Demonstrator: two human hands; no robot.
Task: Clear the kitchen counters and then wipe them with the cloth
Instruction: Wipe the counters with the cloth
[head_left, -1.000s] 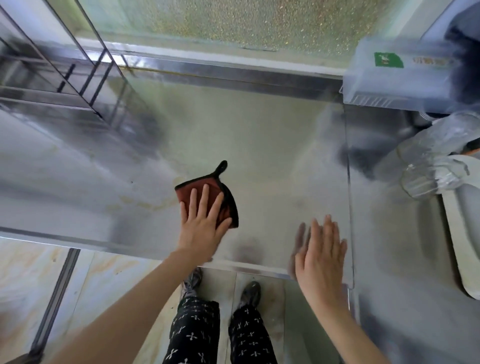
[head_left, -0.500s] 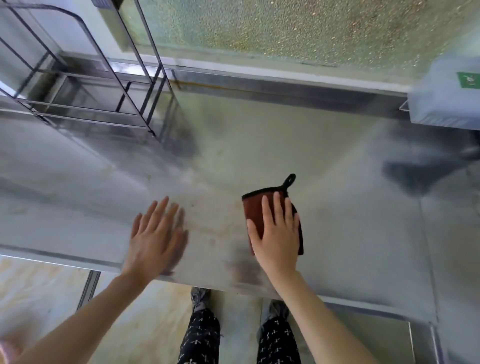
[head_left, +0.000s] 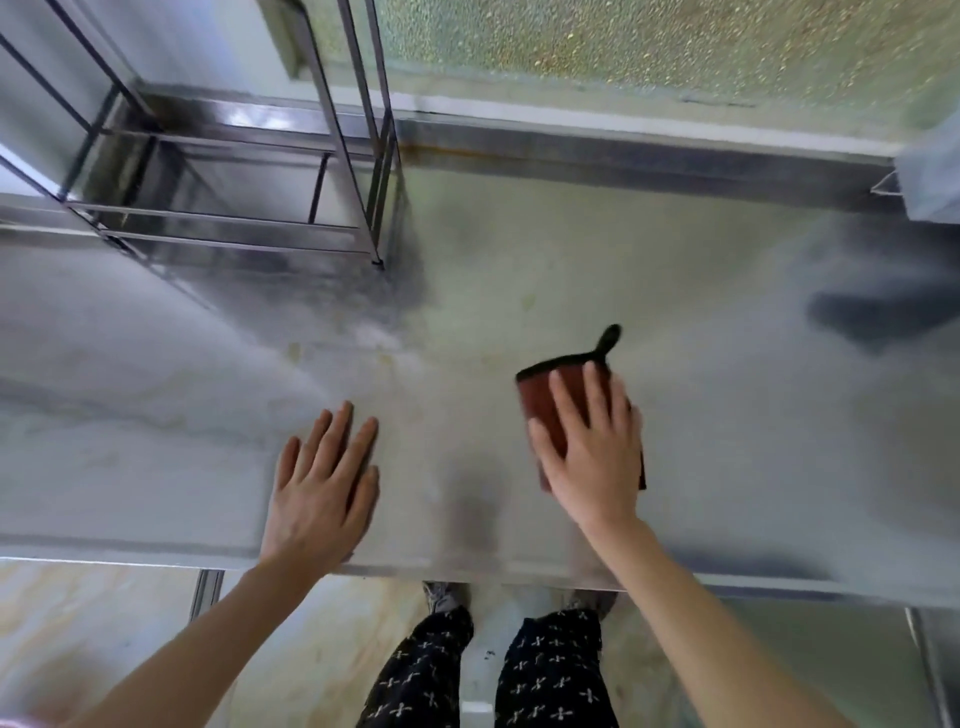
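A stainless steel counter (head_left: 727, 415) fills the middle of the head view. A dark red cloth (head_left: 540, 400) with black trim and a hanging loop lies flat on it, right of centre. My right hand (head_left: 592, 457) presses on the cloth with straight, spread fingers and covers most of it. My left hand (head_left: 322, 483) rests flat on the bare steel near the front edge, a hand's width left of the cloth.
A metal wire rack (head_left: 208, 208) stands on the counter at the back left. A translucent plastic container (head_left: 930, 176) sits at the far right edge. A raised steel lip and frosted glass run along the back. Below the front edge are my legs and the floor.
One second ago my left hand pressed the cloth and my right hand lay flat. The cloth is under my right hand now. The view has swung left.
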